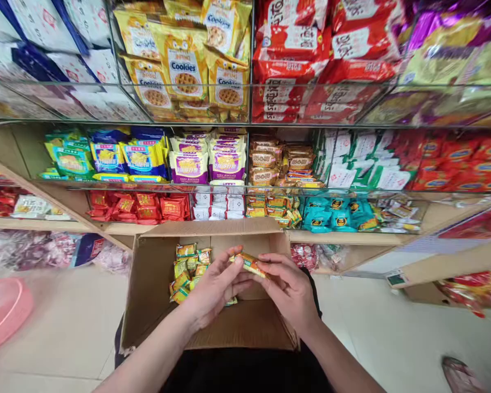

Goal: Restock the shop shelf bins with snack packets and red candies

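Observation:
Both hands meet over an open cardboard box. Between them is a small orange and yellow wrapped snack packet. The thumb and fingers of my left hand pinch its left end. My right hand grips the right end with its fingertips. Inside the box, several similar yellow and orange snack packets lie loose on the left side; my left hand hides some of them. Just beyond the box, a row of like-coloured packets sits on the lowest shelf.
Glass-fronted shelves ahead hold cookie bags, red packs and biscuit packs. Teal packets stand at lower right. A pink basin rests on the floor at left. A foot in a sandal shows at lower right.

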